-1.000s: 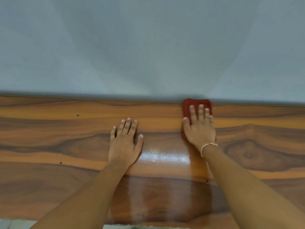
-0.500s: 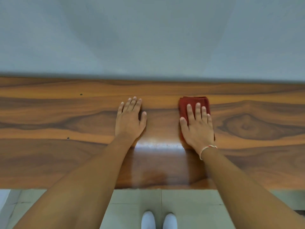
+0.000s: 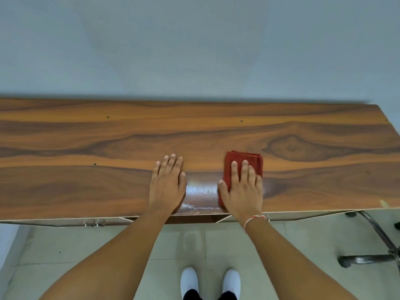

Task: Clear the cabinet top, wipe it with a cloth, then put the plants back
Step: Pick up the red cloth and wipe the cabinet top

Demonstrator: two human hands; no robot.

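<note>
The wooden cabinet top runs across the view and is bare of plants. A folded red cloth lies on it near the front edge, right of centre. My right hand presses flat on the cloth, fingers spread over it. My left hand rests flat on the wood beside it, palm down, holding nothing. A wet shiny patch shows between the two hands. No plants are in view.
A pale grey wall rises behind the cabinet. The cabinet's right end is in view. A chair base with metal legs stands on the tiled floor at the right. My white shoes are below the front edge.
My right hand has dragged the red cloth from the back edge by the wall toward the front edge. My left hand slid back with it. The view has tilted down, showing floor and shoes.
</note>
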